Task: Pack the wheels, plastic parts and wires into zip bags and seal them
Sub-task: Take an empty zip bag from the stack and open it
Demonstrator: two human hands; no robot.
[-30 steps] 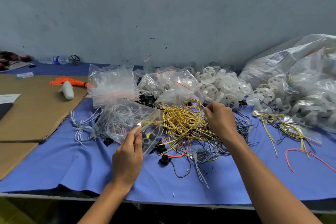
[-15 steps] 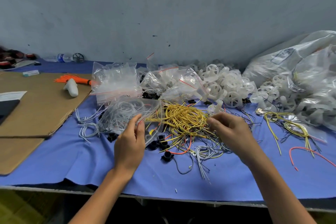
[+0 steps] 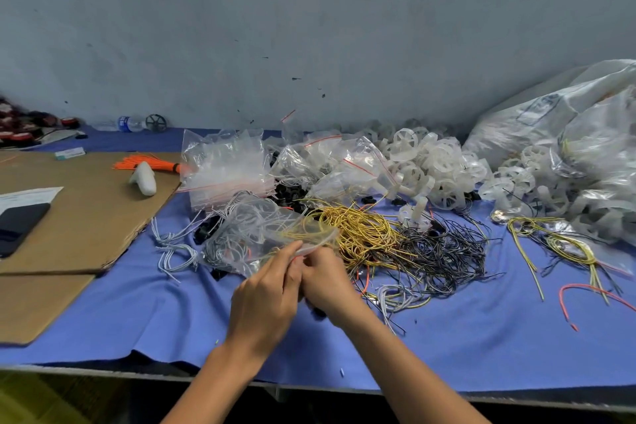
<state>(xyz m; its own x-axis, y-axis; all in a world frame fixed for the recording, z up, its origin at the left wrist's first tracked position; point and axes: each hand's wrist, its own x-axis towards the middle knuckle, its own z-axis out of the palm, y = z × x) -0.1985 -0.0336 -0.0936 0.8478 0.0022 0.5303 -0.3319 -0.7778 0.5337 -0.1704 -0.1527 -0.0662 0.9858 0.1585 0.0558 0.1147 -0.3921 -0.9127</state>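
Now | zip bag [image 3: 303,241] of white wires [image 3: 241,231] is held at the middle of the counter [image 3: 165,317], just left of the yellow wire pile [image 3: 361,234], seemingly so its mouth can be pressed closed | left hand [image 3: 265,299]: fingers drawn together, lip pinched | right hand [image 3: 327,280]: fingers curled, same lip pinched | wheels [image 3: 423,165] heaped by the back edge.

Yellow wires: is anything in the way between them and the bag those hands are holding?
Nothing visible stands between them. The left hand and right hand hold the bag by its mouth, and the yellow wires lie right beside that mouth.
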